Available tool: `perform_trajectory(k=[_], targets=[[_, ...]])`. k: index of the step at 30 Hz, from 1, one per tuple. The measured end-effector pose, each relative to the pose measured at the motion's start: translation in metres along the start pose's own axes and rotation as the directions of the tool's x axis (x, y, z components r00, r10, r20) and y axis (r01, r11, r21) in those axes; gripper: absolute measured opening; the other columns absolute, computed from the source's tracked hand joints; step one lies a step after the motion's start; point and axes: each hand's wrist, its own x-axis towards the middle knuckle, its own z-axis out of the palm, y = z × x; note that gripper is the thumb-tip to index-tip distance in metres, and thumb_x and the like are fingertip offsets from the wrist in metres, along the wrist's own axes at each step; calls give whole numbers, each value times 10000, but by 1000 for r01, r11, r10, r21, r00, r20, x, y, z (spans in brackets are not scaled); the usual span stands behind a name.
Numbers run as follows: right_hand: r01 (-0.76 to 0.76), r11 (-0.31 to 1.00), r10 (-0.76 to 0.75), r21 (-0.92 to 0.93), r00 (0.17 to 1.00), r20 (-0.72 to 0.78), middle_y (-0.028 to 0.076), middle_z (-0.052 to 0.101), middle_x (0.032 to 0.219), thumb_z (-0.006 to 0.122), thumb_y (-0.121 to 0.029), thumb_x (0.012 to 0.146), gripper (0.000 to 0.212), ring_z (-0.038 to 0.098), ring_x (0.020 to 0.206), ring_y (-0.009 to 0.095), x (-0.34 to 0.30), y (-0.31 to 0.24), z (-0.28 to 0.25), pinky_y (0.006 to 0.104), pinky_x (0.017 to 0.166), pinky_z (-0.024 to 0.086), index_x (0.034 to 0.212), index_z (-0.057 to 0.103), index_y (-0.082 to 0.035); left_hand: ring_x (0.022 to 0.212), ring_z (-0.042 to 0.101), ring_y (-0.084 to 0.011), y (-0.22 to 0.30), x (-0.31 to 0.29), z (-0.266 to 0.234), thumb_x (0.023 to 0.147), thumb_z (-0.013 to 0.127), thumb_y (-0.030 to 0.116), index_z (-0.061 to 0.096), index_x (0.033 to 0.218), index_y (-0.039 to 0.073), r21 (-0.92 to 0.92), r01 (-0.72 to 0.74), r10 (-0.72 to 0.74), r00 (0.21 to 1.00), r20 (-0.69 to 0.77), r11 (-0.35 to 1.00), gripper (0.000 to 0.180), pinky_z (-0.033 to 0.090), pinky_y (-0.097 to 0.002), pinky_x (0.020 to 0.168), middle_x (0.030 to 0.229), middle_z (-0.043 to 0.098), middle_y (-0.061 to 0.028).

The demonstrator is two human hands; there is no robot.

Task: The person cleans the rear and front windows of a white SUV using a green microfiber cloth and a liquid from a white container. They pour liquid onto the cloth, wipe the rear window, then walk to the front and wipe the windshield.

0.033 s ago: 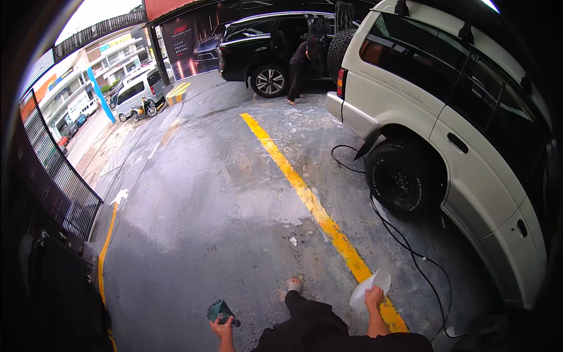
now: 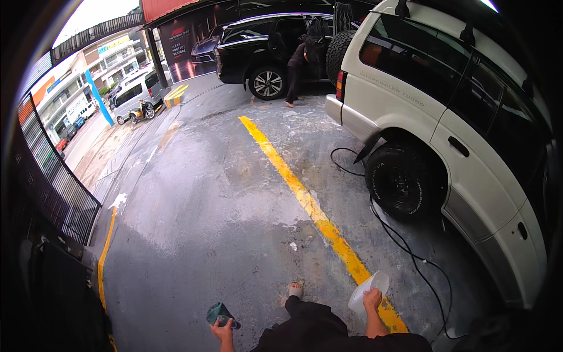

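Observation:
At the lower edge, my left hand (image 2: 222, 331) is closed around a dark cylindrical thing (image 2: 223, 320), perhaps a bottle, and a dark green cloth-like piece (image 2: 218, 311) beside it. My right hand (image 2: 372, 298) grips a whitish, partly see-through bucket (image 2: 359, 294) at its side, with the bucket tilted and its mouth turned up to the right. The bucket hangs above the yellow floor line (image 2: 293, 182). Whatever is inside it does not show. One sandalled foot (image 2: 295, 289) is stepping forward between my hands.
A white off-road vehicle (image 2: 399, 88) stands close on the right, a black hose (image 2: 410, 252) looping by its wheel. Further back, a person in dark clothes (image 2: 296, 70) leans into a black car's (image 2: 246, 56) open door. A slatted gate (image 2: 56, 176) borders the left.
The person at the black car leans further into the doorway. My view has shifted slightly; both hands keep their hold.

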Motion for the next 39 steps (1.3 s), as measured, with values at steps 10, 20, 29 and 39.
perform_trajectory(k=[10, 20, 29, 39], targets=[[61, 998, -61, -32, 998, 21, 250, 725, 873, 809, -220, 825, 225, 692, 865, 474, 183, -283, 95, 527, 788, 541, 855, 741, -7, 1417, 430, -479, 215, 192, 130, 543, 1002, 404, 744, 1170, -3, 5, -41, 40, 997, 67, 999, 790, 331, -492, 1206, 1522, 408, -390], [133, 990, -126, 51, 984, -126, 271, 704, 849, 797, -204, 816, 233, 681, 858, 488, 356, -585, 171, 532, 766, 532, 837, 706, 9, 1398, 448, -480, 450, 455, 263, 544, 1002, 358, 732, 1153, -48, -53, -198, 202, 974, 99, 979, 780, 347, -486, 1193, 1497, 435, -393], [201, 977, -194, 75, 976, -98, 266, 697, 837, 793, -225, 828, 250, 678, 851, 484, 492, -785, 220, 532, 758, 528, 837, 692, 4, 1334, 501, -480, 668, 639, 377, 569, 1005, 318, 714, 1191, -64, -154, -320, 348, 913, 213, 935, 786, 370, -479, 1171, 1447, 489, -385], [226, 973, -227, 41, 974, 19, 256, 724, 880, 794, -227, 840, 238, 705, 874, 453, 650, -955, 281, 527, 798, 552, 949, 751, -20, 1280, 531, -425, 885, 703, 506, 589, 996, 286, 579, 1261, -165, -133, -375, 392, 909, 142, 917, 911, 328, -454, 1186, 1199, 684, -277]])
